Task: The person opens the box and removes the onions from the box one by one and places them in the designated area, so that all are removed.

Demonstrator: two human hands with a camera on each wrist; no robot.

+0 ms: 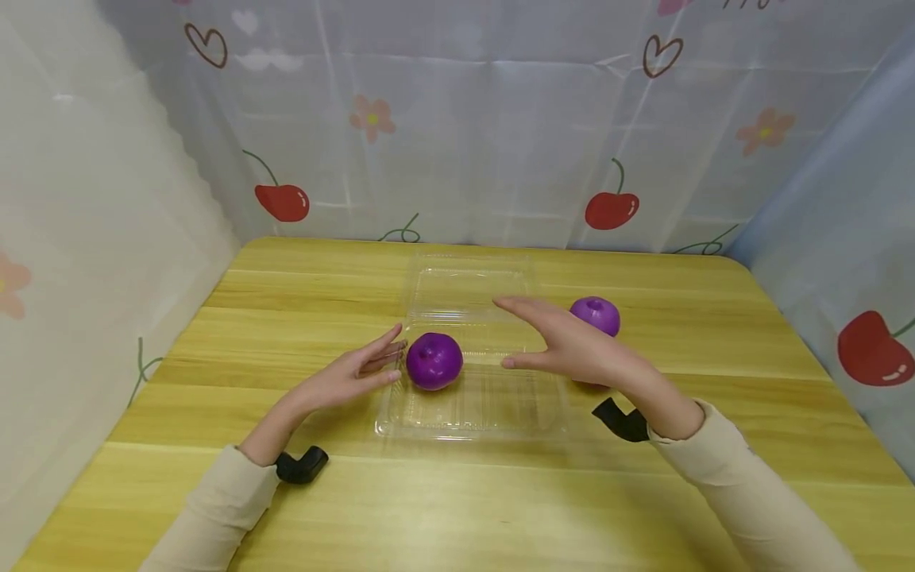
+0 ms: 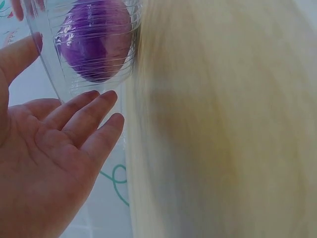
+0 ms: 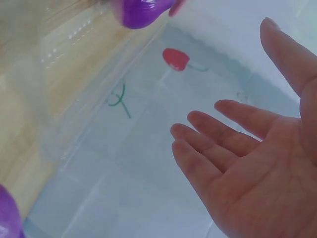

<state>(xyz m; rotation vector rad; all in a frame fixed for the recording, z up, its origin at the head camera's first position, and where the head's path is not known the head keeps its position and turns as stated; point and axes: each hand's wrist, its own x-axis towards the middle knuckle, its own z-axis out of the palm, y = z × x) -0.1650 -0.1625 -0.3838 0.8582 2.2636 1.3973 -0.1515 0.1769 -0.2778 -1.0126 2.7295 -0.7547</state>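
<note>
A clear plastic clamshell box (image 1: 493, 409) lies unfolded on the table, its lid (image 1: 472, 282) laid back away from me. Inside the box, at the left, sits a glossy purple onion-like ball (image 1: 434, 361). My left hand (image 1: 346, 380) is at the box's left edge, fingers extended; in the left wrist view its fingertips are right at the clear wall (image 2: 47, 64). Over the box's right side hovers my right hand (image 1: 572, 342), thumb spread from its extended fingers, holding nothing. Behind that hand, a second purple ball (image 1: 596, 314) rests on the table, partly hidden.
A sliver of purple (image 1: 592, 384) shows below the right hand, mostly covered by it. Black wrist mounts (image 1: 302, 465) stick out from both sleeves. A printed curtain (image 1: 465, 159) hangs behind the wooden table (image 1: 457, 508) and along both sides.
</note>
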